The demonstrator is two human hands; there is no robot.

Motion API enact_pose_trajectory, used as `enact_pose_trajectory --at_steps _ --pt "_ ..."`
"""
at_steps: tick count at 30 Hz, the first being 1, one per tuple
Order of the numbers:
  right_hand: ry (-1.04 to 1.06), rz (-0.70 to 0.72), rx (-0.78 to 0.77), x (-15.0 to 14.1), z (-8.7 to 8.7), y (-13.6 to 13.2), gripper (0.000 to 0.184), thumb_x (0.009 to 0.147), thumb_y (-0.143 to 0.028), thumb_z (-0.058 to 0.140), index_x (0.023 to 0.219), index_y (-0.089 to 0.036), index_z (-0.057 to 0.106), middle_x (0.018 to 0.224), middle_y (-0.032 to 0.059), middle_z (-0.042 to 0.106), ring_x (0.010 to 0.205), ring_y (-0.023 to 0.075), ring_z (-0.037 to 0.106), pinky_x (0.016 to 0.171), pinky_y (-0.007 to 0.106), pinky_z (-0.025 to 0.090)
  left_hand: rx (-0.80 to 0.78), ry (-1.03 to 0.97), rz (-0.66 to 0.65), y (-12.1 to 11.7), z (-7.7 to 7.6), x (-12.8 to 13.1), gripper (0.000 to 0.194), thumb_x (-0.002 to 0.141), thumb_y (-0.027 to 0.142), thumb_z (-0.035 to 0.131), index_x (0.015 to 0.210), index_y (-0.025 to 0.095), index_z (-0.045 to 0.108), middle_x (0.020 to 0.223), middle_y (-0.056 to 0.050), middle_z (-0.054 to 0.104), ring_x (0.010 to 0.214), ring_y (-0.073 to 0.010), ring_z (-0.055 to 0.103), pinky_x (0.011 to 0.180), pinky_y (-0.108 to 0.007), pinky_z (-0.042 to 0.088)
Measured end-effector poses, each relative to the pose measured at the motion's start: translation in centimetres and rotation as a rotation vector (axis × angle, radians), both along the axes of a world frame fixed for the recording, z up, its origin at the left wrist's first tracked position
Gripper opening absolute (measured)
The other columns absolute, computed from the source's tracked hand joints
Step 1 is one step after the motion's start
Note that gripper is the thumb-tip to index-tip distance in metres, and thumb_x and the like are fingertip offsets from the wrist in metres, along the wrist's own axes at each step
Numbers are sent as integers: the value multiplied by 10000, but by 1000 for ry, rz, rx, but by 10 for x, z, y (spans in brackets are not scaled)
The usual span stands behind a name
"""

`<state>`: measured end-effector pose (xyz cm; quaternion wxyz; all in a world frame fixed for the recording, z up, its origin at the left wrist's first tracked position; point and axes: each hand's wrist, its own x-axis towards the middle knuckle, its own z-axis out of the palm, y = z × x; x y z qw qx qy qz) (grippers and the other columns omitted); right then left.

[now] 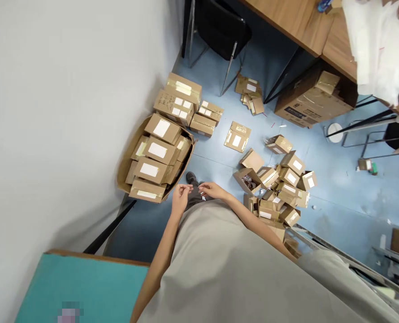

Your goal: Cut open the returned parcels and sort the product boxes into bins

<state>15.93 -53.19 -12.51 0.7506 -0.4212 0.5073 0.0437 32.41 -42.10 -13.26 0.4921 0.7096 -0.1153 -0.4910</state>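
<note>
Rising along the left side, a pale wall [68,112] backs the packed carton [124,163]. Blue floor [347,184] spreads to the carton's right. A wood-grain tabletop [300,22], with white plastic sheeting [377,49] hanging over its edge, stands well beyond the carton and to its right; a teal tabletop [95,278] lies on the carton's near side, by the wall. The person's grey shirt [226,260] also takes up the near side, further right. Under the wood-grain tabletop, well apart from the carton, sits a big printed cardboard box [307,103] with one flap raised. A black chair [219,31] stands beyond the carton, close to the wall.

The packed carton itself is open-topped, just beside the left hand [182,194], and full of labelled boxes [171,152]. Across the floor to its right, a loose heap of small boxes [288,175] includes some with open flaps. Four taped boxes [204,128] cluster at the carton's far end.

The left hand has thumb and fingertips drawn together; the right hand [213,190], farther from the carton, has its fingers curled. At this size I cannot tell whether either grip pinches something thin.
</note>
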Motion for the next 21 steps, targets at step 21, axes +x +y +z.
enact_pose_trajectory --at_steps 21 --pt "107 -296 -1 -11 -10 -208 173 996 -356 850 1022 -192 804 979 70 846 826 157 800 931 350 704 34 105 -185 -244 -31 29 362 798 521 878 859 243 653 970 -105 842 909 -264 802 829 -382 627"
